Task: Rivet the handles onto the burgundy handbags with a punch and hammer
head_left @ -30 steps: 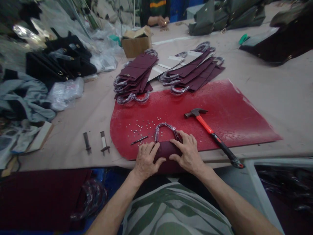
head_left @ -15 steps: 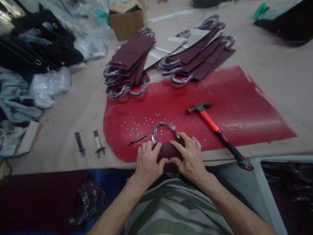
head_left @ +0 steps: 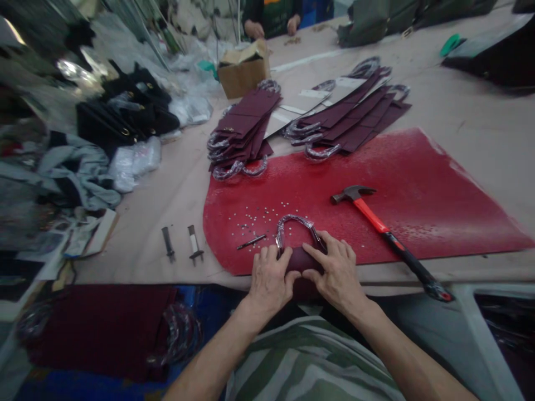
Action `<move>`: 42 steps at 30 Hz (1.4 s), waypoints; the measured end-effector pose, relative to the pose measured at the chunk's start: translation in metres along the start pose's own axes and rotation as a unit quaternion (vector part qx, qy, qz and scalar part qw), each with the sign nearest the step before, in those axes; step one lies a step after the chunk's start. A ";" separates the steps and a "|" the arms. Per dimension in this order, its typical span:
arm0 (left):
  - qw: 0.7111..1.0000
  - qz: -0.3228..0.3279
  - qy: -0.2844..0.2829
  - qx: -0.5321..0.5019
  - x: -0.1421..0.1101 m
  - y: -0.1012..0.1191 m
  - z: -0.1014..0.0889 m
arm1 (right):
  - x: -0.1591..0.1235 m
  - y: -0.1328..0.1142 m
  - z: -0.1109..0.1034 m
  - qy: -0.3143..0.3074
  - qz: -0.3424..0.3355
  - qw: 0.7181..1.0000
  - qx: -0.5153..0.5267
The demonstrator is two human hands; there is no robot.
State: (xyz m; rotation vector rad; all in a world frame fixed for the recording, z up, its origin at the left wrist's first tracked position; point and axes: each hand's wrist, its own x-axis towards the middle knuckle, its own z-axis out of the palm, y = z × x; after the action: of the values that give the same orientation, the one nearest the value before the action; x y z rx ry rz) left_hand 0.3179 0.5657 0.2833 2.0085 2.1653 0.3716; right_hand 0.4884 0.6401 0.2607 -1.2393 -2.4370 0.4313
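Both hands grip a maroon bag panel [head_left: 304, 259] at the front edge of the red mat [head_left: 438, 189]. My left hand [head_left: 270, 275] is closed on its left side, thumb on the near face. My right hand [head_left: 337, 273] holds the right side, and the two thumbs nearly meet. From the panel's far edge rises a plastic-wrapped handle [head_left: 295, 218], with shiny metal at its left end. A slim dark pen-like tool [head_left: 251, 241] lies left of the handle, among several small pale discs [head_left: 246, 210]. The panel's lower part hangs toward my lap.
A claw hammer [head_left: 370, 214] lies to the right, its grip over the table edge. Two punch-like tools [head_left: 168, 245] lie left. Stacked maroon panels [head_left: 251, 117] and a cardboard box [head_left: 244, 75] are farther back. Across the table are another person's hands [head_left: 254, 29].
My view has tilted up and turned left, so the scene sits lower and farther right, and another person shows at the back. My hands keep the same hold on the panel.
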 end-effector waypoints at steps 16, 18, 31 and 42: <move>0.995 -0.098 0.015 -0.018 0.035 -0.090 -0.036 | 0.002 0.006 0.009 0.038 -0.029 0.998 -0.046; 0.995 -0.097 -0.006 -0.003 0.043 -0.084 -0.037 | 0.002 0.008 0.011 0.046 -0.040 0.997 -0.051; 0.891 -0.448 0.032 0.064 0.010 -0.220 -0.077 | 0.006 0.025 0.024 0.070 -0.072 0.993 -0.064; 0.855 -0.514 -0.010 0.066 -0.008 -0.273 -0.092 | 0.003 0.006 0.007 0.009 -0.020 0.998 -0.054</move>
State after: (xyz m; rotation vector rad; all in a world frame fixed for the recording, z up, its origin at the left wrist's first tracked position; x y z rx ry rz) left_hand 0.0316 0.5334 0.2914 0.6198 2.8805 0.0270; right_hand 0.4873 0.6455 0.2525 -1.2292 -2.4949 0.2801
